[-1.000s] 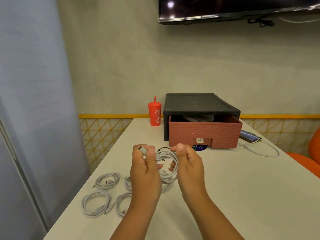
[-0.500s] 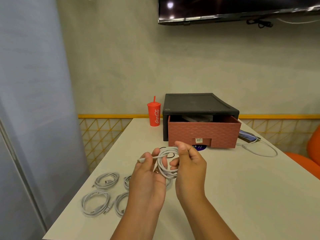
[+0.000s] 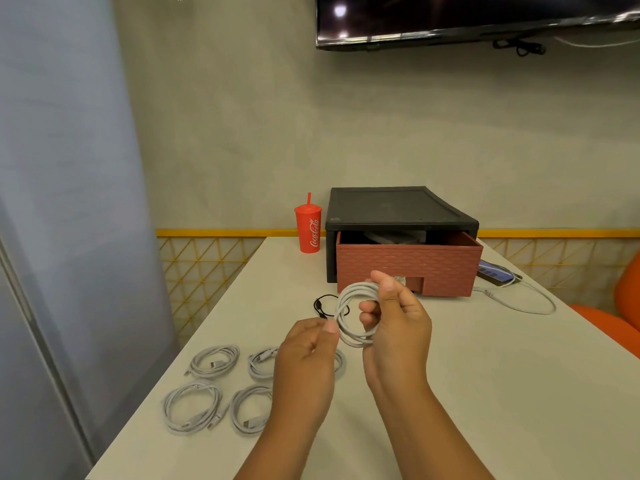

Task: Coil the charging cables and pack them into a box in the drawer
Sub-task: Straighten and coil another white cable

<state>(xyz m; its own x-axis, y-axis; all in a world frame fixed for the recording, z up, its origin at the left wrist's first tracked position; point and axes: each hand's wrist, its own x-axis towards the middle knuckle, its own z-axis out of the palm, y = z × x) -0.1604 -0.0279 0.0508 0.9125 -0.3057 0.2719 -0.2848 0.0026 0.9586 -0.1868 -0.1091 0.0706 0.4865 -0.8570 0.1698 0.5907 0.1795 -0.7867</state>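
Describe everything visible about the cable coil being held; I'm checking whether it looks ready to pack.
The white cable coil is thin, smooth-looking cord wound in several neat round loops, held upright above the table. The right hand pinches its top, fingers through the loop; the left hand touches its left edge, grip unclear. No plug ends show.

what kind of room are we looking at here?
Probably an office meeting room or break area rather than a home: a wall-mounted screen hangs above a long white table, and there is orange seating at the right edge.
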